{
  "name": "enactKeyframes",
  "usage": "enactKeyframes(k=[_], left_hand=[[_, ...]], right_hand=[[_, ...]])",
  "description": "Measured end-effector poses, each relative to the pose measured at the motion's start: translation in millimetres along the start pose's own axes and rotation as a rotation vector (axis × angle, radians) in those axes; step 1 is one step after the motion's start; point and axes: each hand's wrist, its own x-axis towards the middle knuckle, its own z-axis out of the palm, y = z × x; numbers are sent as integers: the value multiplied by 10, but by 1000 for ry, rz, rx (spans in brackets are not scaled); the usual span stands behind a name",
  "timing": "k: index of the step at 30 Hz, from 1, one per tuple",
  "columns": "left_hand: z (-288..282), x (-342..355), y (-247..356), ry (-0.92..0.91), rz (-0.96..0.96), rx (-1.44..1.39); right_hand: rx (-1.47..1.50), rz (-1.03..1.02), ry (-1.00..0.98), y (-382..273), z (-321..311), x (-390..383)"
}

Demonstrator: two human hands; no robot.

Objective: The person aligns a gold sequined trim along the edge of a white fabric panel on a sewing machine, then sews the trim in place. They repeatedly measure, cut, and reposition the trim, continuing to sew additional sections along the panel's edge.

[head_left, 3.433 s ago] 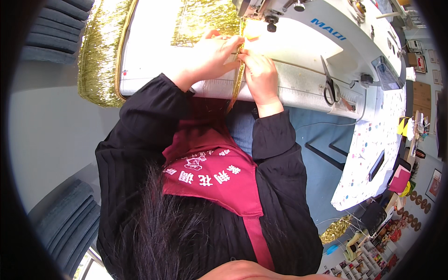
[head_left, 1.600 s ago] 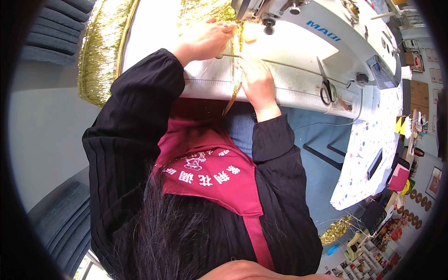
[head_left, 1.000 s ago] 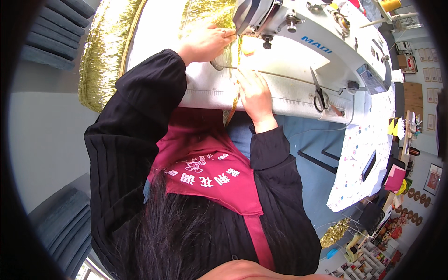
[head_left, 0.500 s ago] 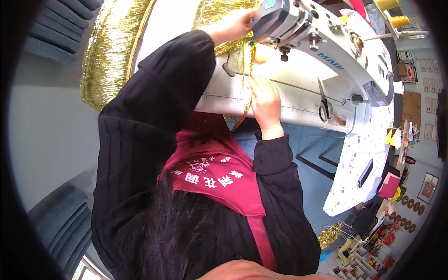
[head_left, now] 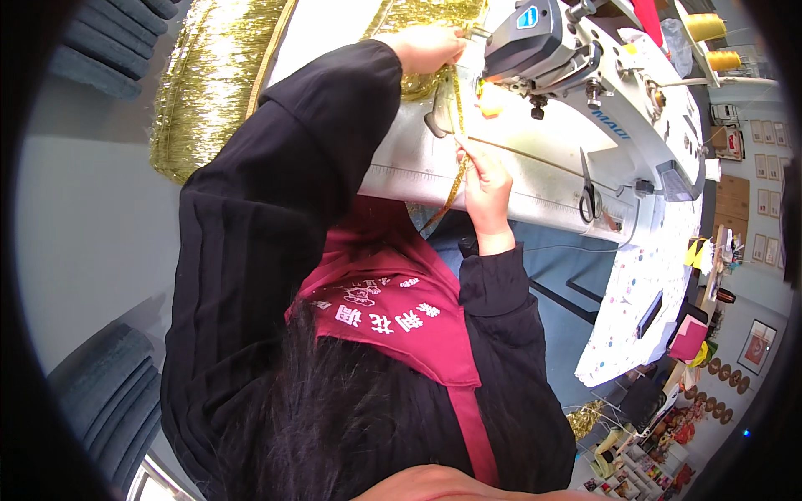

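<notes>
My left hand [head_left: 430, 48] is closed at the upper end of a narrow gold trim [head_left: 459, 104], left of the head [head_left: 525, 37] of a white sewing machine. My right hand [head_left: 488, 179] pinches the same trim lower down, between thumb and fingertips, at the front of the machine bed [head_left: 409, 167]. Between the hands the trim runs nearly straight, left of the lit needle area. Its loose end hangs over the bed's front edge. Gold tinsel fringe [head_left: 424, 86] lies beneath and beside my left hand, whose fingertips are partly hidden.
A wide gold fringe roll [head_left: 209, 83] lies at the left. Black scissors [head_left: 588, 196] rest on the bed to the right. Yellow thread cones [head_left: 706, 27] stand at the upper right. A dotted white cloth [head_left: 622, 326] covers the surface at right, with a dark phone-like slab [head_left: 652, 311] on it.
The trim and my left hand have come away leftward from the needle area and machine head. My right hand still grips the trim. The whole view has shifted slightly.
</notes>
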Motion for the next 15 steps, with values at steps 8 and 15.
enactKeyframes(k=[8, 15], left_hand=[[-597, -1011, -117, -35, 58, -96], [-1334, -2002, 123, -102, -28, 32]], right_hand=[[870, 484, -126, -309, 7, -207], [498, 549, -223, -621, -214, -418]])
